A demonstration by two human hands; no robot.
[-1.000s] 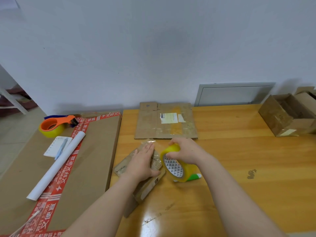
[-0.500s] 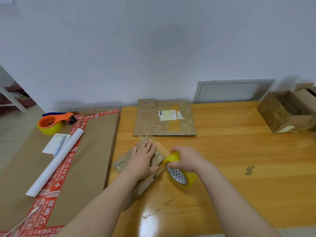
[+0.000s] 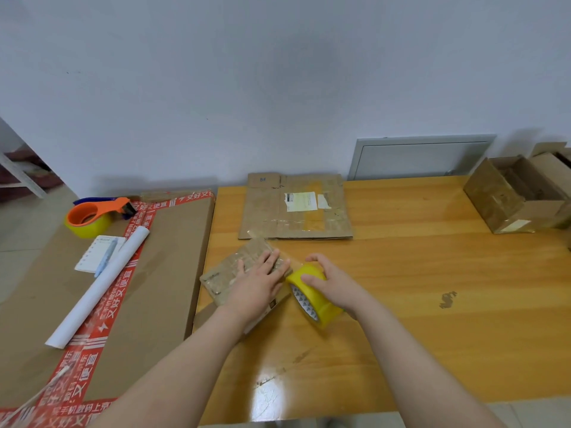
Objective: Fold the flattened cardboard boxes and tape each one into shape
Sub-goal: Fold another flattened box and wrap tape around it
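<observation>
Since a second ago the tape roll has tipped further over and slid a little toward the near edge, so its printed inner side faces down and left. The green bit that showed under it then is out of sight. The left hand has stayed flat on the small box.

At the far left a big cardboard sheet edged with red printed tape lies beside the table. On it sit an orange tape dispenser holding a yellow roll, a notepad with a pen lying across it, and a white paper tube lying slantwise.

On the table's left part, near the front, the small box lies at an angle, wrapped in shiny clear tape. The left hand presses down on it, palm flat, fingers straight and slightly spread. Just right of the box, touching its corner, the tape roll leans on the table. The right hand grips it from above, its fingers curled over the yellow rim.

Behind the hands, against the wall, a flat cardboard box with a white label lies unfolded, just apart from the small box. Further right a grey panel stands against the wall behind the table. At the far right edge, open boxes sit together, well apart from the hands.
</observation>
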